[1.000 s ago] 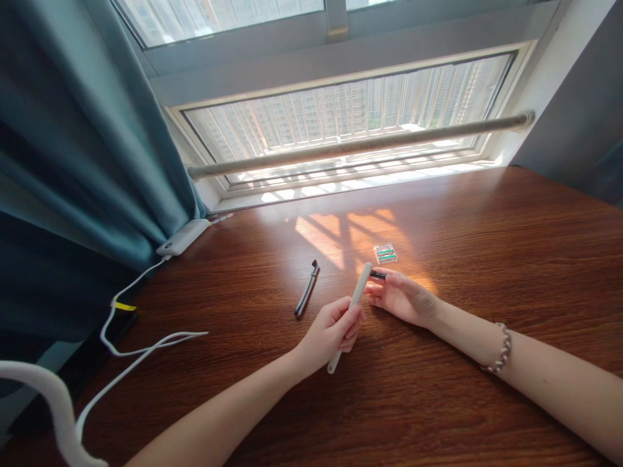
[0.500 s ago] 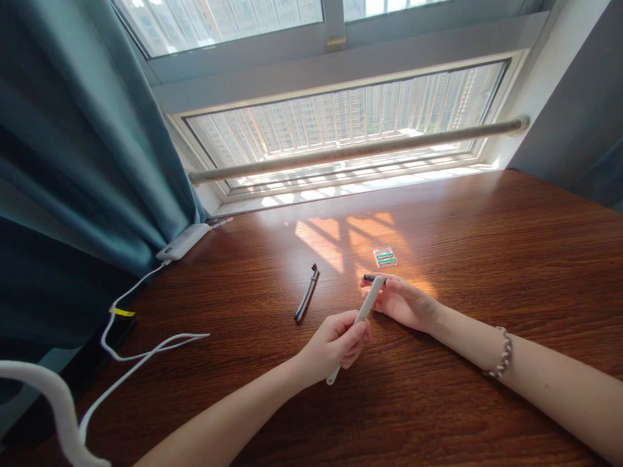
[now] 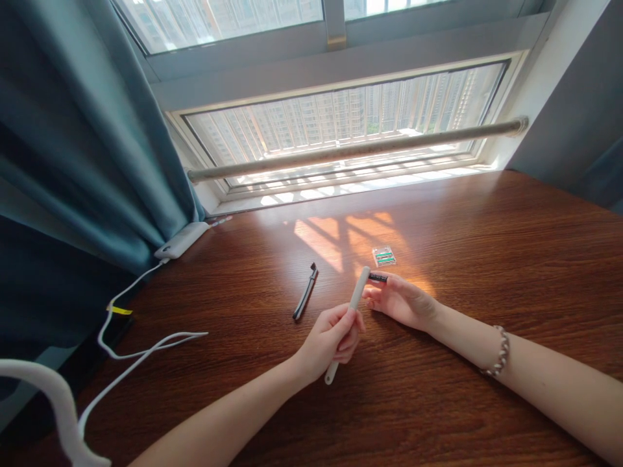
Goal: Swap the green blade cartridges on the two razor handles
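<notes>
The off-white, slim, round-ended stick (image 3: 359,290) has just swung back towards the left: half a second ago its upper end lay across the middle of the short, narrow black bar with light marks (image 3: 378,277), with part of the bar showing beyond it, and now that end stands at the bar's left end. The bar therefore shows clear from the stick to the fingertips, and the two pieces form an angled T or L; whether they touch, or are merely lined up from this view, cannot be told. The left hand (image 3: 335,340) has its grip clamped around the middle of the stick, whose lower end, with a small hole, sticks out below the fist. The right hand (image 3: 402,301) scarcely shifts, its grip pinched on the right end of the bar, so the movement comes mainly from the left. Both pieces are held above the brown, wood-grained bench (image 3: 233,285). Just beyond the bar lies a clear, square packet with green strips (image 3: 384,256), and left of the stick lies a slender black-and-grey handle with a small angled head (image 3: 305,292), both apart from the hands.
</notes>
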Tool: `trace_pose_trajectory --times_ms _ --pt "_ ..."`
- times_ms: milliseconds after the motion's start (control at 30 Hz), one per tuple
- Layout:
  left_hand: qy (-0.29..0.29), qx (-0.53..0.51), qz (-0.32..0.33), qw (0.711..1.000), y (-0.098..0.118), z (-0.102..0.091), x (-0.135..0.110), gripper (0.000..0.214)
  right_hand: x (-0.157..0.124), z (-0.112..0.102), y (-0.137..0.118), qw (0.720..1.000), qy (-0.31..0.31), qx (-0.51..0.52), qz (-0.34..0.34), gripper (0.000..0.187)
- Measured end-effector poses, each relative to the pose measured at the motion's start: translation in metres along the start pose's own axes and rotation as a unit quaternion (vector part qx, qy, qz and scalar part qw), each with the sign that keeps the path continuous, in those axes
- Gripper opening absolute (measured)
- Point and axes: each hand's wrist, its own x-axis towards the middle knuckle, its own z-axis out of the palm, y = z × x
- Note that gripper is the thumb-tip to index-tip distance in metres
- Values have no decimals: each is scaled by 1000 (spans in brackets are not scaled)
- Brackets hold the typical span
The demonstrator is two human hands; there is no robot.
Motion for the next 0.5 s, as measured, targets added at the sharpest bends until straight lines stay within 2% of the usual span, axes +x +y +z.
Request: trace_pose_trajectory --times_ms 100,233,400,500 --pt "31 -16 13 999 1 -1 1 25 0 -1 0 1000 4 -1 -1 34" --pt "10 -14 -10 1000 2 -2 2 27 0 -3 1 1000 4 -7 0 34" --pt "30 -9 -7 999 1 1 0 27 0 -2 0 1000 3 -4 3 35" --pt "-1 -8 -18 1000 1 2 -1 28 0 -1 0 1000 3 -11 -3 32"
